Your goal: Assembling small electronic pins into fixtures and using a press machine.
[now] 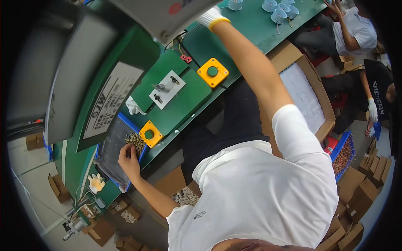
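My bare left hand [129, 160] is over the near end of a blue tray [121, 182], its fingertips closed together beside a heap of small brass-coloured parts [136, 143]. Whatever may be between those fingertips is too small to make out. My right hand [212, 18], in a white glove with a yellow cuff, reaches to the far side of the bench. The machine's grey head covers its fingers. Between the two hands, a pale metal plate [167, 89] with a central post and two dark clamps sits on the green machine base [194, 90].
Two yellow button boxes [212, 72] [150, 134] with green buttons flank the base. Light blue cups [278, 16] stand on the green bench [251, 31]. An open carton [307, 94] is at my right. A stray glove [96, 183] lies left of the tray. Two people sit at the right.
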Demonstrator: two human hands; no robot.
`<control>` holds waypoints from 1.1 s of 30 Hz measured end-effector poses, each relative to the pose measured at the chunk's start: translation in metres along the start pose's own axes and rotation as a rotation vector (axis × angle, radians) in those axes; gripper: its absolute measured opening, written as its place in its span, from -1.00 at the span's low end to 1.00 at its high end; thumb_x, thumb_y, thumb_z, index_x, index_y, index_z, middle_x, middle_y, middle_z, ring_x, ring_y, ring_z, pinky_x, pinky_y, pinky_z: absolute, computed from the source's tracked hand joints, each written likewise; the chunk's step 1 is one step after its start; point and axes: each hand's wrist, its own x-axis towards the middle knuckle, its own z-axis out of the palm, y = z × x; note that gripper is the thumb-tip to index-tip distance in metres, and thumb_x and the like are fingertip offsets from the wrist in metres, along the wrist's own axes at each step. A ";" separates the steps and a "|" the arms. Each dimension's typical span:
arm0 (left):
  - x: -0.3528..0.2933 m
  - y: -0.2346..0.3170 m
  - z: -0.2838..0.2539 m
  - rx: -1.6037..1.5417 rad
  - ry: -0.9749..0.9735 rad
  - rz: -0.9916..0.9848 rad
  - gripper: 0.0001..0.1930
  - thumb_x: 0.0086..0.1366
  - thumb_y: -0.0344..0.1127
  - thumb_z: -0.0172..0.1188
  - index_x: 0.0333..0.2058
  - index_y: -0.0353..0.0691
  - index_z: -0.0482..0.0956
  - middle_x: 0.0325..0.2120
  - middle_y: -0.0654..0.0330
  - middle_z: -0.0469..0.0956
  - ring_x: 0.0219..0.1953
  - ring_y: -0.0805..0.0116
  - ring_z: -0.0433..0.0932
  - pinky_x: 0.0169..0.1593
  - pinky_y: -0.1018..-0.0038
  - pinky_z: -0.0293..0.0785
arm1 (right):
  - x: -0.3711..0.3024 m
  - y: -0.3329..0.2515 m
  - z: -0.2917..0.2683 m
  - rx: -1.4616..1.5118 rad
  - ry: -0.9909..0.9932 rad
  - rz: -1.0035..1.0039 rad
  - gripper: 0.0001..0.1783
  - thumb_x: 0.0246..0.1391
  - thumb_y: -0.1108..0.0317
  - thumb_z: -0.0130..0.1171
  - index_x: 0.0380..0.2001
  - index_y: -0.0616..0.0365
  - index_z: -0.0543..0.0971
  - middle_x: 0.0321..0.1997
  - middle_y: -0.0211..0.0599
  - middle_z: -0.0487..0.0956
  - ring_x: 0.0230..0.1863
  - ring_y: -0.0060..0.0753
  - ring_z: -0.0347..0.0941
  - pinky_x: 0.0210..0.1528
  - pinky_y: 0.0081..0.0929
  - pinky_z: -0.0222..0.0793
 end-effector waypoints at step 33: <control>0.001 -0.001 -0.002 -0.066 -0.041 -0.084 -0.92 0.40 -0.49 0.42 -0.19 -0.38 0.75 -0.15 0.20 0.62 -0.26 0.47 0.60 -0.13 0.51 0.55 | -0.150 -0.212 -0.011 0.476 0.036 -0.183 -0.20 -0.24 0.41 0.65 0.18 0.10 0.60 0.01 -0.17 0.62 -0.02 -0.10 0.63 -0.03 -0.28 0.66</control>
